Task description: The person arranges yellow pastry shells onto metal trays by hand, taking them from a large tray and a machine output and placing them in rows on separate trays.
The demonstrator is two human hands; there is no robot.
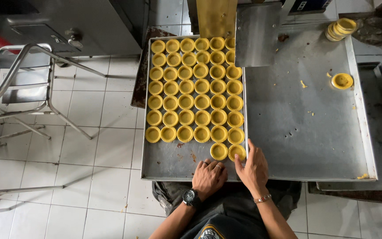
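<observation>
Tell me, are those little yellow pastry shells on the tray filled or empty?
Empty: each pastry shell shows only a hollow yellow cup.

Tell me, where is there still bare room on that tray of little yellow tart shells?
The tray is bare along its near edge, left of the two last shells and the left hand. The right hand rests beside those shells. The work surface on the right is mostly bare. The upper tray is packed with shells.
</observation>
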